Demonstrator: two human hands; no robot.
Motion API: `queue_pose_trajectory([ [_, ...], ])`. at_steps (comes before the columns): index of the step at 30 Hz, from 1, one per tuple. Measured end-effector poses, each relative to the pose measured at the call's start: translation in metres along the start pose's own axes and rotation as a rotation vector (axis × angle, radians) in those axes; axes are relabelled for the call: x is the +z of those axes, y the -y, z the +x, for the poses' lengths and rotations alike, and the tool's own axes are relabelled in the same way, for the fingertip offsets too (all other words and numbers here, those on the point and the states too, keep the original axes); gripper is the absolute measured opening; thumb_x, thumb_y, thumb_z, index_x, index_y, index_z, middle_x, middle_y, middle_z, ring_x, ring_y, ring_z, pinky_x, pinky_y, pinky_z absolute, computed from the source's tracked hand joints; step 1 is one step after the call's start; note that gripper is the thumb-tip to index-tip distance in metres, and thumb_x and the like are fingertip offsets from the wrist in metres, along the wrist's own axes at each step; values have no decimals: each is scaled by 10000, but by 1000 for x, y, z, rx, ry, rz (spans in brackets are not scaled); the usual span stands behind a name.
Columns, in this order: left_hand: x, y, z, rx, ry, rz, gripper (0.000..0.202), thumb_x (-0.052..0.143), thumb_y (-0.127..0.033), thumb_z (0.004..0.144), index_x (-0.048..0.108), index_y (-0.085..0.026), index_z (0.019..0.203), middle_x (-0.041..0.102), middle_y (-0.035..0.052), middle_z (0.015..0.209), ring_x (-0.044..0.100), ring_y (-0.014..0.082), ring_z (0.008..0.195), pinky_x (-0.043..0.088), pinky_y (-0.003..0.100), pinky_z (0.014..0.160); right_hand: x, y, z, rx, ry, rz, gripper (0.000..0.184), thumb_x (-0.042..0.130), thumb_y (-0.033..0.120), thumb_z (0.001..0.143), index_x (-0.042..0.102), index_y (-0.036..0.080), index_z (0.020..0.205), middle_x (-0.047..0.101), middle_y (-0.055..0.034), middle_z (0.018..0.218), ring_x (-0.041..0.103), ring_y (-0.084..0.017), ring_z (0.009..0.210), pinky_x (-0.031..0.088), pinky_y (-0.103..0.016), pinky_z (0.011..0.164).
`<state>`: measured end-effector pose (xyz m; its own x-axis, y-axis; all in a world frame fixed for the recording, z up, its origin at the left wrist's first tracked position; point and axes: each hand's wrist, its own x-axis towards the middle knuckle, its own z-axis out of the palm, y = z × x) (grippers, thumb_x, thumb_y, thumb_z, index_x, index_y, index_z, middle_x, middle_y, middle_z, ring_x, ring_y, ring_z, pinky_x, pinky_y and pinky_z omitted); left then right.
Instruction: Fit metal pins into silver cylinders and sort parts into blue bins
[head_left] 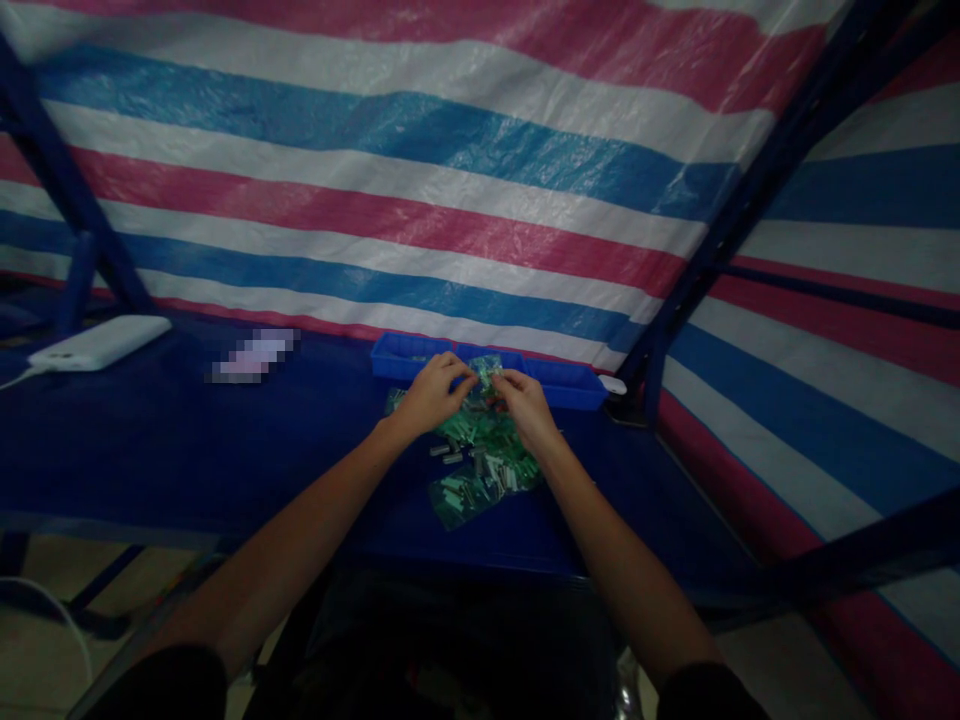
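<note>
Between my two hands is a small clear plastic bag with a greenish tint, above a pile of parts. My left hand pinches its left edge with thumb and fingers closed. On the other side, the fingertips of my right hand close on the bag too. Its contents are too small to make out. Below lie green pieces and several short metal-looking pieces. Nearer to me, another clear bag with small pale, slender pieces inside lies flat on the blue table.
Blue divided trays stand behind my hands along the table's back. A small white object sits at their right end. To the far left lie a white power bank with a cable and a blurred-out flat object. Striped sheeting hangs behind.
</note>
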<state>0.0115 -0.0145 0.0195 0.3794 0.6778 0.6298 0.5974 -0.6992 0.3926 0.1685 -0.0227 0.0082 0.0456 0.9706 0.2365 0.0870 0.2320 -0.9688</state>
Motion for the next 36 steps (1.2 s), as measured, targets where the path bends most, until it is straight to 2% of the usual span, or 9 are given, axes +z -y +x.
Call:
queue_pose_trajectory([
  [6, 8, 6, 4, -427, 62, -473, 577, 217, -518, 876, 618, -125, 745, 590, 43, 675, 524, 143, 627, 402, 258, 577, 0, 4, -5, -388, -39, -249, 159, 509, 256, 723, 593, 184, 837, 603, -46, 882, 565, -179, 846, 453, -285, 685],
  [8, 11, 7, 4, -485, 66, -597, 558, 251, -544, 859, 602, -120, 768, 588, 35, 668, 517, 134, 601, 385, 236, 526, 1, 4, -7, -495, -59, -337, 158, 488, 175, 709, 623, 192, 788, 549, -62, 1008, 523, -194, 967, 448, -312, 760],
  [12, 11, 5, 2, -353, -23, -584, 261, 488, -382, 800, 569, -136, 827, 583, 3, 717, 526, 124, 663, 414, 222, 596, 1, 2, -9, -490, -123, -439, 232, 476, 115, 691, 660, 217, 788, 427, -72, 1116, 436, -216, 1085, 395, -378, 885],
  [16, 8, 1, -1, -169, -149, -312, 139, 510, -254, 796, 583, -154, 862, 578, 19, 813, 523, 128, 721, 427, 247, 684, 1, 0, -6, -334, -119, -418, 145, 598, 300, 695, 673, 222, 791, 423, -68, 1106, 402, -231, 1108, 337, -377, 946],
  [20, 6, -4, -6, 82, -95, -127, 129, 515, -234, 812, 617, -181, 870, 538, 39, 888, 515, 150, 855, 423, 272, 770, -1, 0, -1, -107, -110, -242, 403, 479, 541, 759, 627, 183, 649, 531, -31, 770, 519, -177, 791, 419, -292, 710],
  [24, 11, -2, -8, 133, 7, -118, 149, 570, -232, 772, 625, -197, 905, 485, 40, 935, 502, 153, 881, 426, 285, 794, -3, 0, 0, -87, -34, -164, 406, 476, 524, 765, 570, 171, 587, 456, 30, 507, 418, -114, 506, 324, -235, 498],
  [27, 15, 4, -5, 22, 42, -223, 181, 604, -281, 734, 631, -175, 878, 464, 46, 948, 501, 133, 777, 441, 276, 725, -4, -1, -2, -280, -39, -284, 321, 460, 415, 806, 638, 162, 719, 560, 9, 596, 472, -129, 557, 353, -242, 541],
  [31, 14, 7, 0, -333, 7, -582, 353, 464, -446, 808, 626, -133, 786, 527, 48, 788, 494, 124, 650, 416, 247, 581, -2, 0, -6, -492, -36, -570, 309, 418, 260, 837, 641, 191, 1040, 624, -42, 792, 538, -162, 689, 409, -274, 663],
  [36, 12, 9, 6, -734, -21, -1036, 349, 571, -451, 735, 556, -118, 631, 483, 1, 550, 404, 61, 443, 286, 178, 412, 2, 1, -8, -617, -15, -729, 367, 397, 135, 798, 622, 169, 1086, 576, -82, 874, 533, -186, 804, 425, -302, 738],
])
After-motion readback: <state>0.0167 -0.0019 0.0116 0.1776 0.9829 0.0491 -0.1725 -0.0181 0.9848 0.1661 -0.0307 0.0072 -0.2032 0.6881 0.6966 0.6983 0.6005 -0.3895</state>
